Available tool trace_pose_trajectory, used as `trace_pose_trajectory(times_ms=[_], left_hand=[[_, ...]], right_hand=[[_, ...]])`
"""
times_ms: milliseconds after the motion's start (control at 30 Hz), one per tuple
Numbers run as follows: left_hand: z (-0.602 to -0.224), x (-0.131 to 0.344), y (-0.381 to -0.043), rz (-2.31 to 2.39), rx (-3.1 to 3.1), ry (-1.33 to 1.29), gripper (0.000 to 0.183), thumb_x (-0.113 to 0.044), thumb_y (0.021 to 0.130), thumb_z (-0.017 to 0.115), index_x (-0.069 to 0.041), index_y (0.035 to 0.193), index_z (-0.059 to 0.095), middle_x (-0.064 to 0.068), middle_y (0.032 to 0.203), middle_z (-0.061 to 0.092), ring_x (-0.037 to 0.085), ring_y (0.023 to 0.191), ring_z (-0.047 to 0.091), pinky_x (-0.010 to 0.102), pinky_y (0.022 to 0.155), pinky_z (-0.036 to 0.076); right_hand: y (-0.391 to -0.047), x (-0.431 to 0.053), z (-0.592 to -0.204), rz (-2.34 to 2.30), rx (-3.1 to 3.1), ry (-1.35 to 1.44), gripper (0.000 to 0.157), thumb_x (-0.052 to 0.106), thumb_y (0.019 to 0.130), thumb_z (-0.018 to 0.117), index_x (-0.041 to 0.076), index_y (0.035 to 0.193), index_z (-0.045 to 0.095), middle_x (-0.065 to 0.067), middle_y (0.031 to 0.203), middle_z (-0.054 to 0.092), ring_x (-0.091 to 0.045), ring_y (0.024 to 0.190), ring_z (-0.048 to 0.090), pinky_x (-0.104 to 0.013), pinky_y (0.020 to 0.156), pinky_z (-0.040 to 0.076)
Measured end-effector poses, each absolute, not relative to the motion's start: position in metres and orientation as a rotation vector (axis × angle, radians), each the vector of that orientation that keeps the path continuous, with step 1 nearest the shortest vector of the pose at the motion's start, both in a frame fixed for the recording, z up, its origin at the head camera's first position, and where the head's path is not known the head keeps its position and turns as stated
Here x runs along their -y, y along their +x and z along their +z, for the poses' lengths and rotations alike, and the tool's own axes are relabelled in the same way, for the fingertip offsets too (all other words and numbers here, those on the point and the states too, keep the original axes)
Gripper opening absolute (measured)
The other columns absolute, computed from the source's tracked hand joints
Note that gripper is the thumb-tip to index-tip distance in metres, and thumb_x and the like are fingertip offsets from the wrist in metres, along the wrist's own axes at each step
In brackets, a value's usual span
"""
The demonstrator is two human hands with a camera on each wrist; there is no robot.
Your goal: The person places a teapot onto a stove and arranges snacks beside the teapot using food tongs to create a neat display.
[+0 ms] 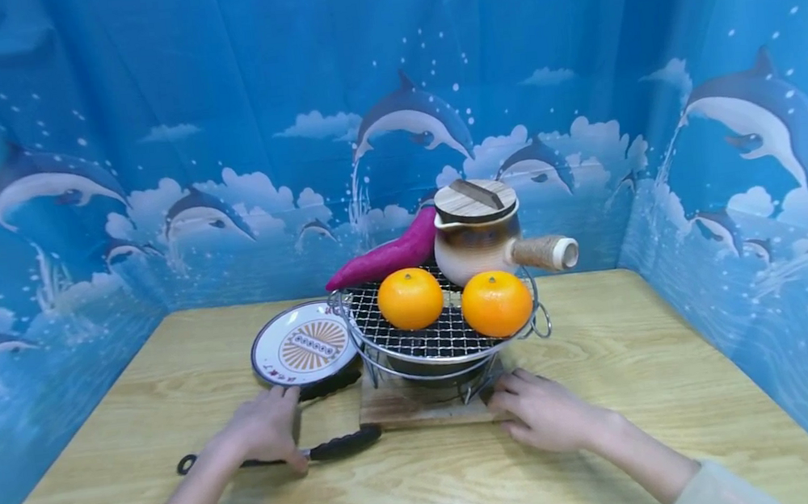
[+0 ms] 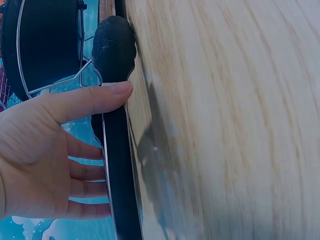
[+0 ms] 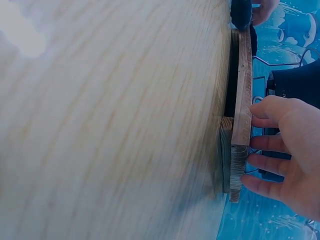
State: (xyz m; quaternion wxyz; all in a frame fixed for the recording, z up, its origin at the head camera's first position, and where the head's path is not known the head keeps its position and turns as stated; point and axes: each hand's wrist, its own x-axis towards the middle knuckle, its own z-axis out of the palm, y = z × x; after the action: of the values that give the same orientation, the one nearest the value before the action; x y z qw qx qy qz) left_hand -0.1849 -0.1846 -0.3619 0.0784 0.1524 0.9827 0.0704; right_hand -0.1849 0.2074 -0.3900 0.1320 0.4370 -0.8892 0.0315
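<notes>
My left hand (image 1: 268, 431) holds a pair of black tongs (image 1: 345, 444) lying spread on the table. Its thumb lies on the near arm, and the other fingers reach behind toward the far arm. At the right end of a wooden board (image 3: 244, 95), my right hand (image 1: 546, 409) has loosely bent fingers, fingertips right at the board's edge. On this board stands a small round grill (image 1: 451, 361) with a wire mesh top. Two oranges (image 1: 410, 300), a purple sweet potato (image 1: 393, 257) and a lidded side-handled clay pot (image 1: 476, 245) sit on the mesh.
A white plate (image 1: 271, 350) with a dark rim and orange pattern lies left of the grill, behind the tongs. The wooden table (image 1: 601, 330) is backed on three sides by a blue dolphin-print curtain (image 1: 212, 76). The pot's wrapped handle (image 1: 543, 252) sticks out to the right.
</notes>
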Motion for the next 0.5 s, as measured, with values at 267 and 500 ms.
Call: trace_pose_trajectory(times_ms=[267,500], left_hand=[[-0.3656,0.1837,-0.1880,0.206,-2.921,0.473,0.105,-0.039,0.044,0.089,0.013,0.123,0.044,0.032,0.114,0.051,0.048,0.104,0.049,0.060,0.084,0.041],[-0.3670,0.1833,-0.1889,0.202,-2.907,0.478,0.103,-0.038,0.044,0.089,0.013,0.122,0.045,0.030,0.111,0.052,0.047,0.103,0.050,0.059,0.084,0.041]], right_hand=[[-0.1859,-0.2070,-0.3892,0.073,2.574,1.275,0.017,0.021,0.079,0.067,0.017,0.095,0.066,0.004,0.093,0.057,-0.014,0.085,0.052,-0.033,0.076,0.048],[-0.1847,-0.2062,-0.3870,0.085,2.562,1.289,0.015,0.020,0.079,0.067,0.018,0.093,0.065,0.005,0.091,0.057,-0.013,0.084,0.052,-0.033,0.077,0.047]])
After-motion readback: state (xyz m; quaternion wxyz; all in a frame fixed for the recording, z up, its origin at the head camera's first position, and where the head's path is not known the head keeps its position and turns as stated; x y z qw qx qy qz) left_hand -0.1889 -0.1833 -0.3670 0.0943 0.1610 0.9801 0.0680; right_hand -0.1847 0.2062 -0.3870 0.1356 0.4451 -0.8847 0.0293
